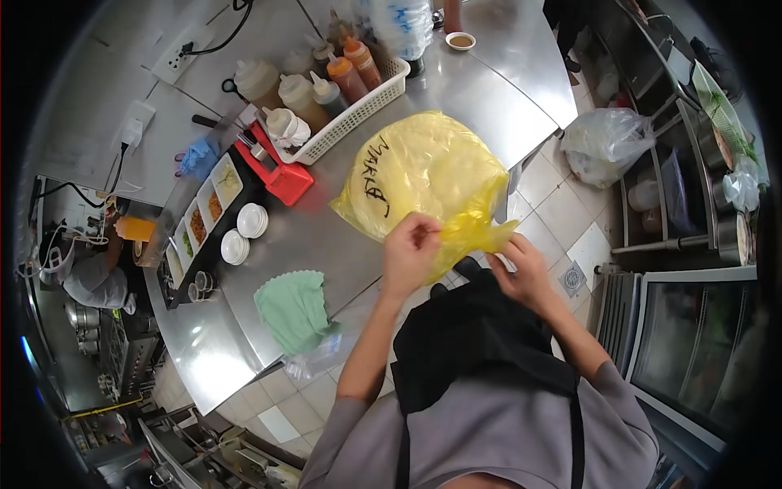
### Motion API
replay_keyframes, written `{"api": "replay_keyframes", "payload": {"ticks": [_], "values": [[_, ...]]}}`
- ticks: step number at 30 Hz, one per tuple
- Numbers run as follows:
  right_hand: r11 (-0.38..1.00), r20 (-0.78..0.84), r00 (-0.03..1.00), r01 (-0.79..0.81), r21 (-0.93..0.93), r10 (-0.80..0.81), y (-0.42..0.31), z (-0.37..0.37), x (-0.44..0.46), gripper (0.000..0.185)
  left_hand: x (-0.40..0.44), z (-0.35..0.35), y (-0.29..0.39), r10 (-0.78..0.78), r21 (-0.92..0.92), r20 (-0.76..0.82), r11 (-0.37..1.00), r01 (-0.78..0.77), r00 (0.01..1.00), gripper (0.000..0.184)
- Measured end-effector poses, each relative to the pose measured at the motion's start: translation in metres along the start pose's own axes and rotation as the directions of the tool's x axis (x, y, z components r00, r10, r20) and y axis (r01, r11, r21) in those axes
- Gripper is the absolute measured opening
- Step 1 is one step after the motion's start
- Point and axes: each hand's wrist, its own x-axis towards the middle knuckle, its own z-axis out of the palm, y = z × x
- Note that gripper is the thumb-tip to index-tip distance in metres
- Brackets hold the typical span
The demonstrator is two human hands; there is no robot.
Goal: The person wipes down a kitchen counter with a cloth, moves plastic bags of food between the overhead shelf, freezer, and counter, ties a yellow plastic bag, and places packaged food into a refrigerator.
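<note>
A full yellow plastic bag (432,163) with black handwriting on it lies on the steel counter, its gathered mouth toward me. My left hand (411,254) is closed on the left side of the gathered plastic. At the right, my right hand (521,273) pinches a loose end of the same bag between thumb and fingers. Crumpled yellow plastic spans the gap between both hands. I cannot tell whether the mouth is knotted. A green cloth (293,310) lies on the counter left of my left forearm.
Behind the bag, a white basket (358,106) holds several sauce bottles. A red holder (281,175), stacked small white bowls (244,232) and a condiment tray (199,220) stand to the left. A person (98,277) is at far left. A glass-door fridge (692,342) stands right.
</note>
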Motion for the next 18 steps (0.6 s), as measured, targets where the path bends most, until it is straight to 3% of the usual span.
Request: {"api": "replay_keyframes", "payload": {"ticks": [1,4,7,8,10,13,14,15,17,18], "values": [[0.984,-0.127,0.989,0.094,0.153,-0.074,-0.014,0.004,0.011,0.014,0.004,0.017,0.005,-0.007,-0.085,0.016,0.996,0.008,1.0,0.009],[0.875,-0.162,0.979,-0.032,0.484,0.125,0.012,0.055,0.027,0.016,0.002,0.04,0.028,-0.047,-0.22,0.178,0.972,0.087,0.983,0.006],[0.884,-0.009,0.978,-0.182,0.43,0.206,0.022,0.044,0.024,0.018,-0.008,0.04,0.035,0.001,-0.014,0.341,1.0,0.004,0.94,0.004],[0.897,-0.083,0.939,-0.29,0.333,0.334,0.021,0.037,0.02,0.023,-0.01,0.038,0.031,-0.02,-0.05,0.376,0.998,0.042,0.926,0.004],[0.942,-0.081,0.94,-0.327,0.073,0.333,0.047,0.028,0.012,0.026,-0.012,0.03,0.023,-0.053,-0.118,0.457,0.986,0.12,0.888,0.005],[0.958,-0.194,0.945,-0.28,-0.058,0.264,0.067,0.018,0.012,0.028,-0.007,0.015,0.033,-0.151,0.129,0.789,0.988,0.079,0.595,0.012],[0.926,-0.246,0.923,-0.341,-0.165,0.296,0.066,0.019,0.016,0.028,-0.004,0.005,0.032,-0.167,0.201,0.79,0.98,0.008,0.591,0.018],[0.876,-0.299,0.897,-0.406,-0.262,0.327,0.06,0.02,0.019,0.028,0.004,-0.005,0.033,-0.218,0.263,0.647,0.963,0.054,0.73,0.018],[0.933,-0.159,0.969,-0.229,-0.277,0.191,0.023,0.004,0.022,0.027,0.024,-0.019,0.037,-0.29,0.356,0.292,0.917,0.178,0.911,0.02],[0.95,-0.091,0.988,-0.143,-0.278,0.122,0.008,0.0,0.021,0.027,0.024,-0.014,0.046,-0.191,0.375,0.326,0.925,0.059,0.926,0.02]]}}
